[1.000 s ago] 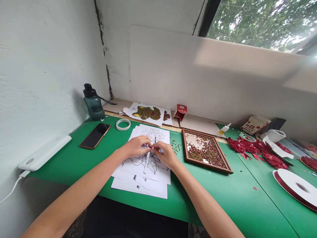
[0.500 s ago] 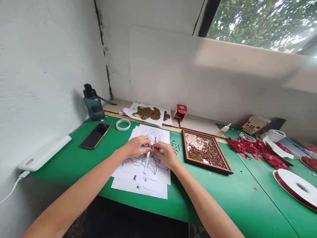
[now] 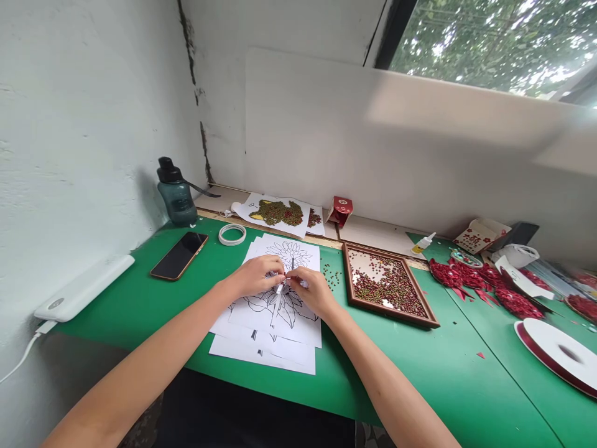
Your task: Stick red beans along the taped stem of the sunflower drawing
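Both of my hands meet over a stack of white sheets with a black outline flower drawing (image 3: 285,311) on the green table (image 3: 410,379). My left hand (image 3: 258,275) is curled, its fingertips pinching a thin white strip (image 3: 278,292) that trails down over the drawing. My right hand (image 3: 311,289) is closed too, holding a slim dark pen-like tool (image 3: 291,265) upright against that strip. What the fingertips do where they touch is too small to make out.
A wooden frame tray of red and green beads (image 3: 388,285) lies right of the paper, with loose beads beside it. A phone (image 3: 180,255), tape ring (image 3: 232,234), dark bottle (image 3: 176,193) and white power bank (image 3: 84,287) sit left. Red ribbon pieces (image 3: 480,283) and a ribbon spool (image 3: 559,351) lie right.
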The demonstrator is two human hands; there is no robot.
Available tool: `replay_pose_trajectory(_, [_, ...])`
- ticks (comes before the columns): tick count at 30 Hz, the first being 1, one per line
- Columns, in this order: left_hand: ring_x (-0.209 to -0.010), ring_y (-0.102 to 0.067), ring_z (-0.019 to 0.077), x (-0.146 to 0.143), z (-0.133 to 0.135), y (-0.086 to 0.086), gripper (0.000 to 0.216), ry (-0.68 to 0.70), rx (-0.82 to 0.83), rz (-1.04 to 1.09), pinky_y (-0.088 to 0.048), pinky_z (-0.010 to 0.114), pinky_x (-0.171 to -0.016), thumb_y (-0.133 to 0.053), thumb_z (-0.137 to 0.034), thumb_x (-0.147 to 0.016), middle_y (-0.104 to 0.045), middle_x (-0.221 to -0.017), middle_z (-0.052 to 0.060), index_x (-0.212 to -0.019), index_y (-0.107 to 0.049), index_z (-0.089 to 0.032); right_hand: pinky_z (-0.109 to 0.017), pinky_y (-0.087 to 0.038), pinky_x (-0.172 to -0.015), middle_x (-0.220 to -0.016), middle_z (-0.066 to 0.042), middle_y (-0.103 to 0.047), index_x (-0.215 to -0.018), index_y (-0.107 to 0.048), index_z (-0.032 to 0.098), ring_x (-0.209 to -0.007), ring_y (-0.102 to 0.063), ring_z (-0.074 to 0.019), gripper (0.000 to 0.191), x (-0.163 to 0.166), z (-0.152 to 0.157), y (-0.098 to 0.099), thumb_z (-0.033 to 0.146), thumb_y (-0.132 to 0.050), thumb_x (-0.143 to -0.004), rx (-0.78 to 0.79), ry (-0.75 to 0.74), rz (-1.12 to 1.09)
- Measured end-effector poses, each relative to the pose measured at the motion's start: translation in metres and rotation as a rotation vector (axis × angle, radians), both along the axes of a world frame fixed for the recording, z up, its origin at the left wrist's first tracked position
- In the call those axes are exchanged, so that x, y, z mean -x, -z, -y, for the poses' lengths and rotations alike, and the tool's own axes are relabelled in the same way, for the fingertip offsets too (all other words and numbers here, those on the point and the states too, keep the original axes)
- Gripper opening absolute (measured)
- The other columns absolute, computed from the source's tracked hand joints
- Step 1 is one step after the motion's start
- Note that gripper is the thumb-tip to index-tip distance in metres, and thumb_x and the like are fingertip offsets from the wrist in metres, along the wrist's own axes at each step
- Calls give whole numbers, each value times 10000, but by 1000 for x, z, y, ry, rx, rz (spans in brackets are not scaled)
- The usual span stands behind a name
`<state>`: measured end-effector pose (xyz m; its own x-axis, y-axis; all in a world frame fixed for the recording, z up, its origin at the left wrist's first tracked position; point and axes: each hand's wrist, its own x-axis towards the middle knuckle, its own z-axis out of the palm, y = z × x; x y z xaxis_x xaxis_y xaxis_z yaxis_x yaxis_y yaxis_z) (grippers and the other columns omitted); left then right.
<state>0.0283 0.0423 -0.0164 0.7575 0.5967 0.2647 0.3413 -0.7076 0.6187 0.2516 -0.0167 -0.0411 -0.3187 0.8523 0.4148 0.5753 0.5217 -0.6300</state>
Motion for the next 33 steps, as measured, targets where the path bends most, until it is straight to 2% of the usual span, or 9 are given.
replay_pose_trajectory(8, [-989,-649,209,1,2,-2,70,-14,-31,5,-504,319,-803,-617,-292,-954,-691,-1045,17,-968,-677,-257,-302,-517,-730,-909,-34,-758,-999,-734,244,-795,-688,-176,128,1,1,-3,206,-613,-984,-11,15,-11])
replay_pose_trajectory(12, [-979,-649,201,1,4,-3,50,-7,-38,18,-512,320,-840,-631,-272,-945,-691,-1042,12,-965,-673,-256,-295,-504,-726,-901,-26,-757,-979,-735,244,-796,-682,-173,133,1,1,-3,175,-622,-973,2,25,8])
replay_pose_trajectory(33, [-960,-654,199,0,5,-5,73,-5,-58,36,-512,331,-842,-629,-312,-964,-698,-1050,11,-982,-677,-261,-294,-473,-690,-850,-27,-727,-941,-710,237,-754,-646,-174,142,3,3,-8,217,-581,-997,3,13,7])
